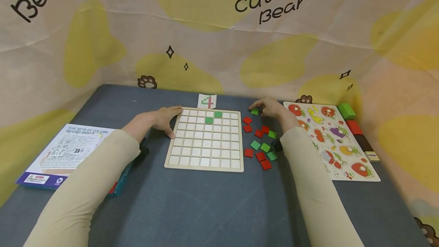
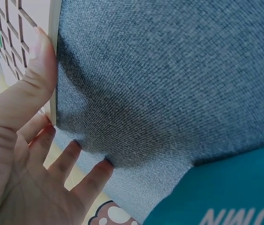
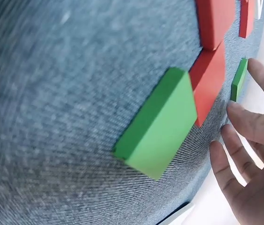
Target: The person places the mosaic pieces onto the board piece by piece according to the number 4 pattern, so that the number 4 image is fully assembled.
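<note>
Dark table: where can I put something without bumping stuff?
Biggest bare patch: the table in front of the grid board, between left sleeve and right sleeve. Smaller: between wall cloth, box and left hand. Crowded: right of the grid board, among red tiles and green tiles.

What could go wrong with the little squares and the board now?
The far green square might slip, because the right hand seems to have it only by its edges. The left hand touches the edge of the board, so a bump could jiggle the two green squares on it. The right sleeve is close to the loose squares, so it might brush some away.
</note>
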The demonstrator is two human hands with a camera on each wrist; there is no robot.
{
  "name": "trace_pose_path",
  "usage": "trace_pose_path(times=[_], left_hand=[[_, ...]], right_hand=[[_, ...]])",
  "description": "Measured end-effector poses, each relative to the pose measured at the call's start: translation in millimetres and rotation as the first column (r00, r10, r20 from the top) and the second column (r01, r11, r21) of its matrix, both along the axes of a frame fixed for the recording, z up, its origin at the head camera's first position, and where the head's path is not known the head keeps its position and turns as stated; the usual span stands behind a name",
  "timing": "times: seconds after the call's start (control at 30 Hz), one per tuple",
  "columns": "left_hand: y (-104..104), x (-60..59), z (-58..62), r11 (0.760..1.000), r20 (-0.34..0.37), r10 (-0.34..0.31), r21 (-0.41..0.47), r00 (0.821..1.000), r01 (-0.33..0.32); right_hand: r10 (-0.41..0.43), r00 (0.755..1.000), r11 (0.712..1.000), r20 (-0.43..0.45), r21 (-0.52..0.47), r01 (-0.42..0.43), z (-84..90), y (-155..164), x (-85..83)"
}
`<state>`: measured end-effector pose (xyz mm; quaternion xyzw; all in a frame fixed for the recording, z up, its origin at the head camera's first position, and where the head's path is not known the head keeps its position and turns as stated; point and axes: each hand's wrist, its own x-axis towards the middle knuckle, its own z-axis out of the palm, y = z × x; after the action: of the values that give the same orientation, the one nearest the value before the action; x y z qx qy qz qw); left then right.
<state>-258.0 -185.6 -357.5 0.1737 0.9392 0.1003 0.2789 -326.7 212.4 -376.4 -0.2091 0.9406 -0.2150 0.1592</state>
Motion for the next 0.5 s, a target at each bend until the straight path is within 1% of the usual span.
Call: trace_pose_path(times=[0.1,0.23,0.37,0.5], left_hand=[[0.4,0.4,-0.3,1.000,-0.004,-0.002,-0.002,1.000,0.002],[1.4,-0.5,-1.8,1.000,-0.003,-0.002,0.000,1.000,0.002],[2.0,-1.0,-1.9,1.000,-0.011,-0.010,-0.003,1.000,0.010],[1.9,-0.4,-1.1,1.000,-0.015,-0.024,-0.011,1.000,0.024]], right_hand=[[0.008,1.000,1.000,-0.003,-0.009,-0.008,-0.3,0.4,0.9],[-0.010,1.000,0.999,-0.015,-0.040,0.010,0.1,-0.3,3.2],[-0.056,0.998,0.997,-0.040,-0.050,0.054,-1.3,-2.1,4.6],[-0.106,0.993,0.993,-0.042,-0.048,0.104,-1.9,-4.8,6.3]])
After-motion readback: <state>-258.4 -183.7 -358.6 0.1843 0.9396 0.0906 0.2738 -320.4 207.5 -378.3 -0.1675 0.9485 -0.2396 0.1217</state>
